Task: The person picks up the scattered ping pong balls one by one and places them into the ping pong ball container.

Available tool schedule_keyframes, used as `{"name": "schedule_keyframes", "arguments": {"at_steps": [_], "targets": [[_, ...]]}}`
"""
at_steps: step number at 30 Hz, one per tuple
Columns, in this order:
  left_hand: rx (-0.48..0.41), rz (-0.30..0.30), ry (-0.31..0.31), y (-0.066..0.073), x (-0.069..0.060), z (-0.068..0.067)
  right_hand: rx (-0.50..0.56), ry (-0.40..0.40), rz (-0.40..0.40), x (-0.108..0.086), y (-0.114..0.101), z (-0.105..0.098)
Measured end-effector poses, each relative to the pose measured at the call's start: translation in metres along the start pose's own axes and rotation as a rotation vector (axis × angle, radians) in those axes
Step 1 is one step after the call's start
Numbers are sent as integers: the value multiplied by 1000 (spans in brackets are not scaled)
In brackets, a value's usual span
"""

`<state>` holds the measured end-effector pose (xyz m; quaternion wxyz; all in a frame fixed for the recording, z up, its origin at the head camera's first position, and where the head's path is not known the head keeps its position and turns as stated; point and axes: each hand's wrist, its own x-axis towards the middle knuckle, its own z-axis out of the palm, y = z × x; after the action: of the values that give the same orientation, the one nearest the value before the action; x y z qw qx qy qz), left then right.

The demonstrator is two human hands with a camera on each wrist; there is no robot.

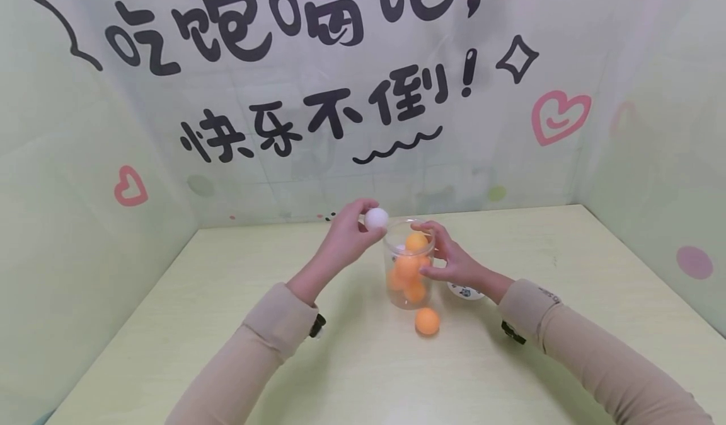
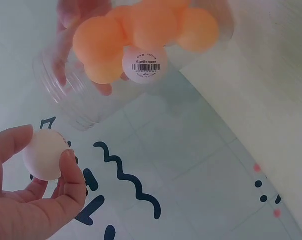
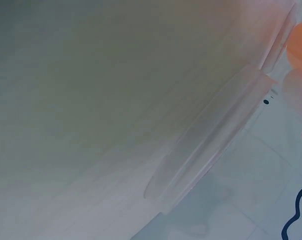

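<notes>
My left hand point(image 1: 347, 234) pinches a white ping-pong ball point(image 1: 376, 219) between thumb and fingers, just left of the mouth of a clear jar point(image 1: 399, 300). The jar stands on the table. Inside it are several orange ping-pong balls point(image 1: 407, 267) and a white ball with printed marks point(image 2: 145, 65), seen in the left wrist view. With thumb and fingers round the jar's right side, my right hand point(image 1: 458, 265) holds it near the top. A loose orange ball point(image 1: 427, 321) lies on the table in front of the jar.
A round white lid point(image 1: 466, 292) with a printed picture lies flat on the pale table point(image 1: 227, 286), partly hidden behind the right hand and wrist. Behind the table hangs a white backdrop point(image 1: 317, 179) with black lettering; side panels flank the table.
</notes>
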<state>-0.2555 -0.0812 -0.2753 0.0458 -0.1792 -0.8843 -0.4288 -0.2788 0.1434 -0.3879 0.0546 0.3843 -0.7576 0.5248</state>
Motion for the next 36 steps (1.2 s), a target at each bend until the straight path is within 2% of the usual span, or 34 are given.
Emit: {"name": "schedule_keyframes", "arguments": {"at_steps": [16, 36], "targets": [[0, -17, -35, 8, 3, 10, 0, 3, -8, 0, -5, -1], [19, -13, -44, 7, 5, 15, 2, 2, 8, 0, -7, 0]]}}
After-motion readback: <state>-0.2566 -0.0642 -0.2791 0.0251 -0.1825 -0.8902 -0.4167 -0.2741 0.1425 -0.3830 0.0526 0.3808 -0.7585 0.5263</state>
